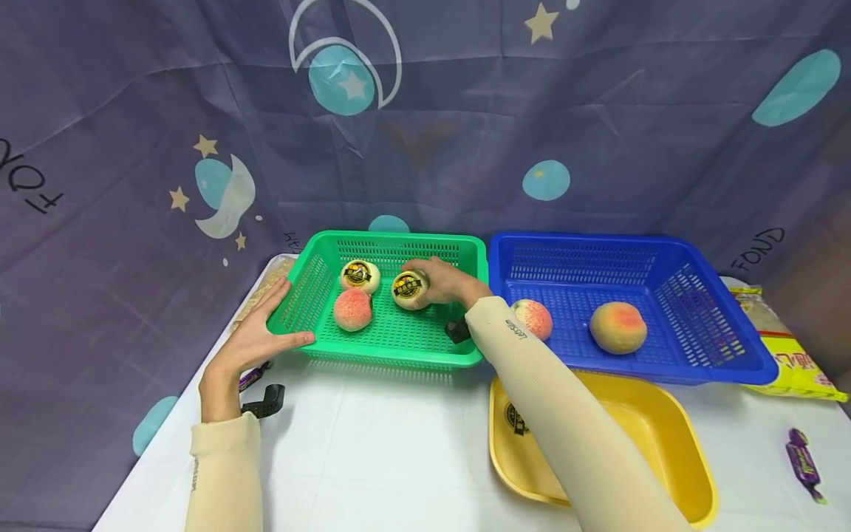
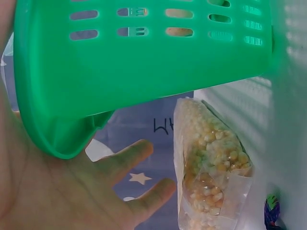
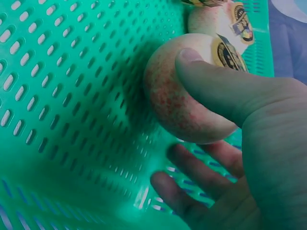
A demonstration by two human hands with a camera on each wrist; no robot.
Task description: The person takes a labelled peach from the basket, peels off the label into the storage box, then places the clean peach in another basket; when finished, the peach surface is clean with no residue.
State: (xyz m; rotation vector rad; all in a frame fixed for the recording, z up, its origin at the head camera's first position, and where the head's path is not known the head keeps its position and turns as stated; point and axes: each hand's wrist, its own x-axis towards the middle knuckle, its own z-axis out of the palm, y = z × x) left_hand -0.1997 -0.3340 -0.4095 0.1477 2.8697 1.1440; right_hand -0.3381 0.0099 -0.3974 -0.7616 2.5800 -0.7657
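Inside the green basket point(image 1: 392, 360), my right hand point(image 1: 447, 283) grips a pale peach point(image 1: 408, 290) bearing a black-and-gold label. The right wrist view shows the thumb laid over that peach point(image 3: 175, 96), its skin speckled red, with fingers beneath it. Two more peaches sit to its left in the basket: a labelled pale peach point(image 1: 362, 275) and a pinker peach point(image 1: 352, 310) touching it. My left hand point(image 1: 255, 336) rests with spread, straight fingers against the basket's left rim. In the left wrist view, its palm point(image 2: 53, 191) lies along the green rim.
A blue basket point(image 1: 665, 367) to the right holds two peaches point(image 1: 618, 327). In front of it stands a yellow basin point(image 1: 691, 473), partly covered by my right sleeve. A bag of corn kernels point(image 2: 211, 163) lies left of the green basket. Purple-wrapped candy point(image 1: 803, 462) and a yellow packet point(image 1: 791, 362) lie right.
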